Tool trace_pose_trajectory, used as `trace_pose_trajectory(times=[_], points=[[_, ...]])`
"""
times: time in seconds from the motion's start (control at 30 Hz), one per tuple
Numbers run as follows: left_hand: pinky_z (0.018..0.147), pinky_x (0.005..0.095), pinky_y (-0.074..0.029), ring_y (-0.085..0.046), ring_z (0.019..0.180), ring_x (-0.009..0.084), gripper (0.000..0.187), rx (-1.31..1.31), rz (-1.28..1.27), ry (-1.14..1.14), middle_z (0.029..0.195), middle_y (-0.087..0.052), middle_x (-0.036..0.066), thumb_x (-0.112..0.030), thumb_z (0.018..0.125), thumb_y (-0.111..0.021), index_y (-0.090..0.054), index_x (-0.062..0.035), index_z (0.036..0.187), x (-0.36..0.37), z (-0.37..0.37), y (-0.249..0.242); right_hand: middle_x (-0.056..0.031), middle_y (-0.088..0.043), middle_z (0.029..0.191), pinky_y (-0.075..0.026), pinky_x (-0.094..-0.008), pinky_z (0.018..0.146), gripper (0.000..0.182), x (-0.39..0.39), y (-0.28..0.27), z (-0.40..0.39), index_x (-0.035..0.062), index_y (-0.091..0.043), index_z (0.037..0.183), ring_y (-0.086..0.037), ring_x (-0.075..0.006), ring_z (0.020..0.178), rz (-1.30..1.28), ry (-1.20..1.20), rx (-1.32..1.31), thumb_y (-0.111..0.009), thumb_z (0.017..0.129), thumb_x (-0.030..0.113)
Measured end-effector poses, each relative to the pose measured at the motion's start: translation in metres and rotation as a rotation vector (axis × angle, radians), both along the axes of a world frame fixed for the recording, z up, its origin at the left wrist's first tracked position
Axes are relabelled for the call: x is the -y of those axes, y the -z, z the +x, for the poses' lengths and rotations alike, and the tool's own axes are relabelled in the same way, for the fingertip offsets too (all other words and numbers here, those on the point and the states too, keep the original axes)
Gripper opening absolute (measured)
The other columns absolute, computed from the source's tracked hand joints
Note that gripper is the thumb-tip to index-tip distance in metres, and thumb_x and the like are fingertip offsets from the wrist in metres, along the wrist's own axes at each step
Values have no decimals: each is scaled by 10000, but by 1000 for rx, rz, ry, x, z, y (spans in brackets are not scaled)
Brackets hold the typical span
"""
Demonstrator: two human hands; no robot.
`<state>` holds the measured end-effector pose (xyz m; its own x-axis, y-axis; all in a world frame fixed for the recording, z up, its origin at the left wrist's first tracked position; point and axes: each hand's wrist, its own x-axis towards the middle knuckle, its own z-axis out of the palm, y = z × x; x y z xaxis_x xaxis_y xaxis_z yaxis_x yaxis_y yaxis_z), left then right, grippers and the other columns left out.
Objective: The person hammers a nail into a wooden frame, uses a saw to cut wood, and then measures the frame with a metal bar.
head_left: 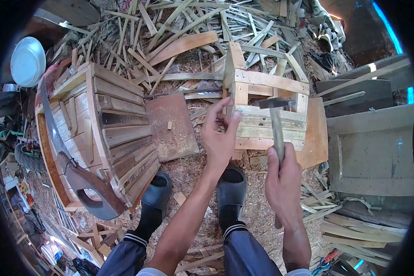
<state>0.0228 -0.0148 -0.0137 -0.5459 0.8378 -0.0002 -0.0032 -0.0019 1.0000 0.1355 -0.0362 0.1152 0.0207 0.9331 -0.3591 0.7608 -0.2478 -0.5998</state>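
A small slatted wooden crate (271, 122) stands in front of me, with an open gap below its curved upper slat. My left hand (220, 133) is at its left corner post, the curled fingers and thumb closed about the edge. Whether a nail is also between those fingertips cannot be made out. My right hand (283, 181) is wrapped round the wooden handle of a hammer (277, 126). The hammer's metal head overlaps the crate's upper front slats in this view; contact cannot be judged.
To the left, a handsaw (85, 184) lies on a larger slatted wooden box (124, 124). A brown board (172, 126) with a small wood block lies between box and crate. Scrap strips (170, 27) pile up behind. Grey panels (377, 147) stand at right. Shavings cover the ground round my shoes.
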Motion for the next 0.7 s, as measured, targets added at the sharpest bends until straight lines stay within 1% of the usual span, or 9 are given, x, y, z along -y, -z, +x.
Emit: trace_pose_trajectory(times=[0.07, 0.1, 0.23, 0.33, 0.43, 0.53, 0.57, 0.67, 0.7], points=[[662, 229, -438, -475, 722, 70, 260, 184, 3, 12, 962, -581, 3, -71, 894, -613, -606, -45, 1153, 6, 2, 15, -212, -543, 636, -409, -444, 532, 150, 7, 10, 4, -21, -466, 981, -569, -383, 561, -10, -7, -68, -485, 958, 126], [700, 225, -435, -499, 762, 67, 218, 174, -22, 35, 973, -592, 13, -77, 930, -558, -611, -37, 1137, 7, 0, 12, -212, -543, 636, -409, -444, 532, 150, 9, 13, 5, -21, -466, 981, -569, -383, 561, -16, -6, -65, -485, 958, 126], [708, 230, -440, -516, 779, 68, 214, 152, -2, 42, 1002, -602, 28, -52, 923, -554, -614, -34, 1128, 3, -4, 15, -216, -564, 676, -425, -440, 567, 166, 11, 14, 5, -23, -479, 1044, -588, -366, 595, -43, -1, -65, -490, 944, 109], [687, 240, -453, -552, 781, 100, 194, -49, 52, 46, 1047, -616, 60, -38, 902, -574, -632, -39, 1087, -1, -8, 9, -219, -570, 690, -431, -436, 577, 190, 10, 21, 6, -14, -486, 1086, -593, -358, 599, -61, -5, -92, -486, 946, 115], [659, 231, -441, -523, 746, 86, 159, -144, -27, 40, 1050, -627, 60, -49, 888, -621, -663, -36, 1041, -2, -5, -9, -218, -570, 693, -432, -428, 580, 230, 13, 24, 4, -3, -486, 1141, -592, -343, 596, -66, 22, -152, -481, 954, 132], [632, 236, -437, -522, 723, 97, 151, -207, 6, -15, 1000, -631, 71, -62, 865, -657, -674, -37, 1013, -5, 2, -4, -207, -568, 692, -434, -408, 581, 286, 12, 22, 1, 2, -477, 1203, -590, -312, 599, -79, 35, -163, -483, 964, 158], [632, 240, -441, -527, 727, 105, 119, -168, -13, -30, 951, -627, 76, -71, 860, -671, -686, -32, 971, -5, 3, -4, -197, -570, 693, -435, -396, 582, 314, 11, 21, 1, 1, -471, 1231, -590, -288, 604, -71, 17, -147, -486, 969, 174], [629, 240, -436, -525, 727, 103, 105, -116, 0, -12, 942, -623, 68, -73, 860, -673, -690, -28, 953, -7, -1, -4, -162, -573, 699, -435, -360, 581, 367, 19, 33, 14, 2, -452, 1279, -581, -228, 619, -26, 8, -129, -490, 979, 211], [629, 240, -436, -525, 727, 103, 105, -117, 0, -15, 942, -623, 68, -73, 860, -673, -690, -28, 953, -6, -3, -2, -162, -573, 699, -435, -360, 581, 367, 21, 29, 14, 2, -452, 1279, -581, -228, 619, -26, 5, -130, -490, 979, 211]])
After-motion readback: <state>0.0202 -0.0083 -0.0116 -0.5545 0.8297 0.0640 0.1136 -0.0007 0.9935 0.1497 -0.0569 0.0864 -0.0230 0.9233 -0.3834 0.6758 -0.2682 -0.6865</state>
